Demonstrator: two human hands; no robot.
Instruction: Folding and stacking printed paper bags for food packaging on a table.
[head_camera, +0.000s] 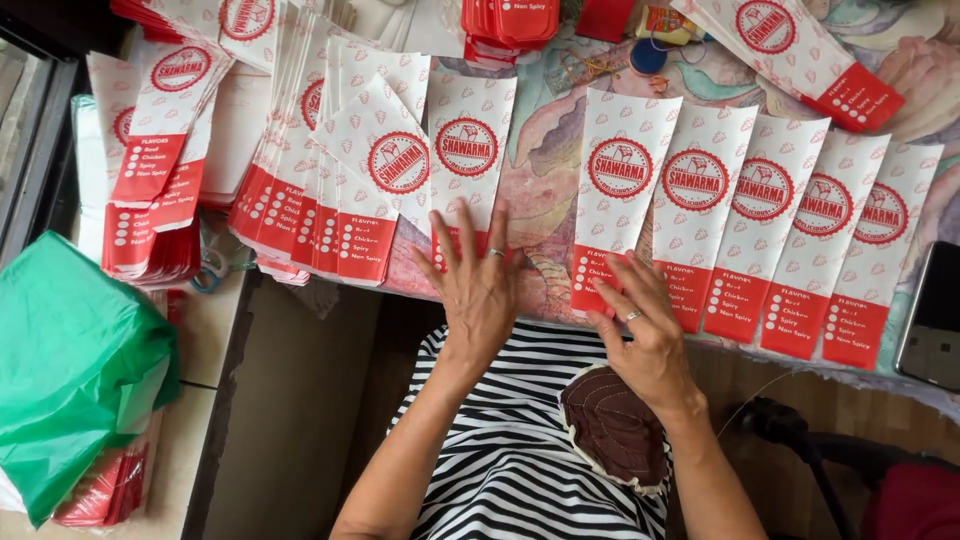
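White paper food sleeves with red round emblems and red bottom bands cover the table. My left hand (477, 283) lies flat, fingers spread, on the lower end of one sleeve (468, 150) near the table's front edge. My right hand (643, 325) rests with fingers apart on the red end of the leftmost sleeve (618, 180) in a fanned row of several sleeves (790, 210) to the right. Neither hand grips anything. Both hands wear a ring.
Overlapping stacks of the same sleeves (330, 170) fill the left of the table, with more piles (155, 170) further left. A green plastic bag (70, 370) sits at lower left. A dark phone (935, 320) lies at the right edge. A patterned cloth (545, 170) covers the table.
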